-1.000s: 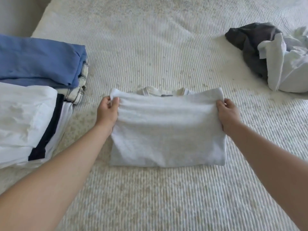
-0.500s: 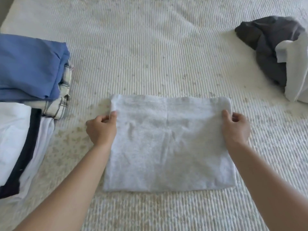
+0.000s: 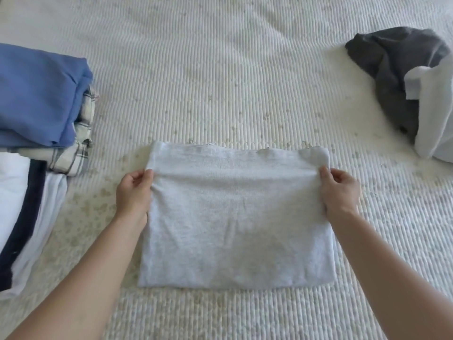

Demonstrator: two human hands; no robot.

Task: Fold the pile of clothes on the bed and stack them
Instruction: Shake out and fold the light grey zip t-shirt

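Left hand (image 3: 133, 192) pinching the left edge of a folded pale grey knit garment (image 3: 235, 217), thumb on top and fingers curled under; right hand (image 3: 339, 192) pinching the right edge likewise. Both bare forearms reaching in from 7 and 5 o'clock.

Beneath everything, a cream ribbed bedspread (image 3: 220, 82), filling the view. At centre, lying flat, the grey garment as a rough rectangle, far edge slightly bunched where gripped. At 9 o'clock, a folded blue cloth (image 3: 36, 94) stacked on a folded plaid cloth (image 3: 76, 153). At 8 o'clock, just beside that stack, a folded white cloth with a dark navy stripe (image 3: 17, 204). At 2 o'clock, well apart from the folded things, a crumpled dark grey garment (image 3: 392, 65), touching a rumpled white garment (image 3: 434, 114) at 3 o'clock.
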